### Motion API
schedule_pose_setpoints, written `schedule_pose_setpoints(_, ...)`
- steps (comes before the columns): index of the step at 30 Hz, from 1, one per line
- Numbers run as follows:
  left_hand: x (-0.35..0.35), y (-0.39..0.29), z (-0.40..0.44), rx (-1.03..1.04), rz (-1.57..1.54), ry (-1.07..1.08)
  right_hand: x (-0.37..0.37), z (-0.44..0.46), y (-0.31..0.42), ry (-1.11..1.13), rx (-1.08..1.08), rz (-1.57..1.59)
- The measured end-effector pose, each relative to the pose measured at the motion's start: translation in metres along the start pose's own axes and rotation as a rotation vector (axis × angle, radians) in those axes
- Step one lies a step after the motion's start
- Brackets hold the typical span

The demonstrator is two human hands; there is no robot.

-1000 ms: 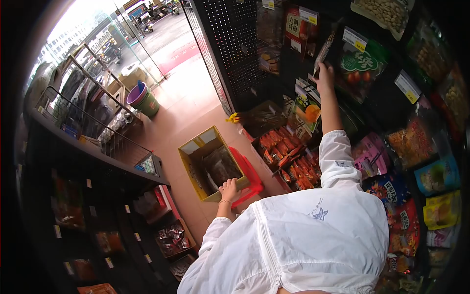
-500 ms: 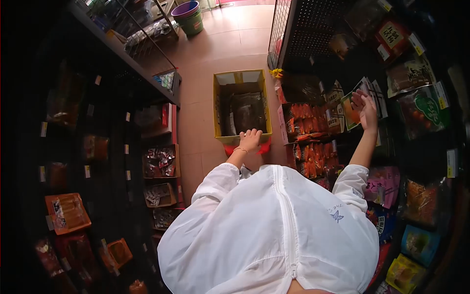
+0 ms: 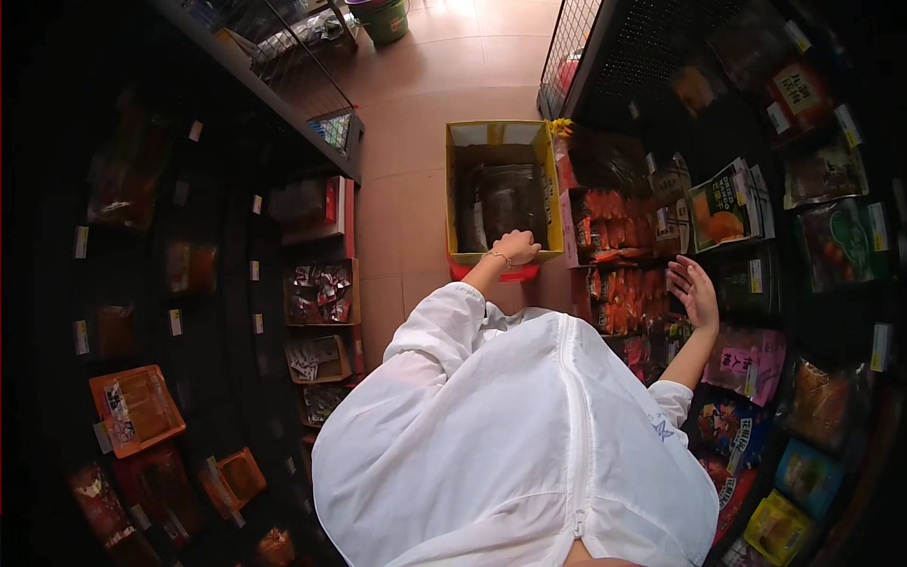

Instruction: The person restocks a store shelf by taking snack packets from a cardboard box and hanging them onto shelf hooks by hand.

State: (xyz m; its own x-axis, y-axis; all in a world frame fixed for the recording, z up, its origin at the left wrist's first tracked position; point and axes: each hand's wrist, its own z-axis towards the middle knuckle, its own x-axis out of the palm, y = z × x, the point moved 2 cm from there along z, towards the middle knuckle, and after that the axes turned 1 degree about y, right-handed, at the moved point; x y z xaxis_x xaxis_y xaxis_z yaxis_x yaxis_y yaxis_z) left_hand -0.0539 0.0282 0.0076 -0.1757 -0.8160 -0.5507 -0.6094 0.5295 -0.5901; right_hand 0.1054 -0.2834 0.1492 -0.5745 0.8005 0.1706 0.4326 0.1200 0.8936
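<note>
Head view: between dark shelving (image 3: 217,227), a large open-topped yellow cardboard box (image 3: 550,189) sits over the pinkish tiled floor (image 3: 402,227), its near rim directly under the fingers of the left hand (image 3: 516,248), close to the right corner; the right hand (image 3: 694,298) is off to the box's right, well apart from it. The box is rectangular, with dark lettering along its right wall and a shadowed inside, where shiny clear plastic packs (image 3: 499,198) with dark contents lie. Something bright red (image 3: 515,273) shows just below the near edge, too hidden to identify. The left arm reaches forward, the hand knuckles-up, its fingers curled closely over the rim and gripping it; the thumb's place cannot be told. The right forearm is bent forward, the hand raised beside rows of orange-red snack packets (image 3: 612,222) and nearer the body than a dried-mango pouch (image 3: 726,213), fingers loosely spread, slightly bent and with nothing in them. A thin bracelet (image 3: 499,254) circles the left wrist.
</note>
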Motion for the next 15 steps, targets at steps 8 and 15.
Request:
schedule_pose_setpoints(8,0.006,0.103,0.095,-0.394,0.238,0.163,-0.002,-0.055,-0.03,-0.191,-0.045,0.119)
schedule_pose_setpoints(15,-0.019,0.067,0.049,-0.241,0.346,0.263,0.004,-0.085,-0.044,-0.374,0.008,0.131)
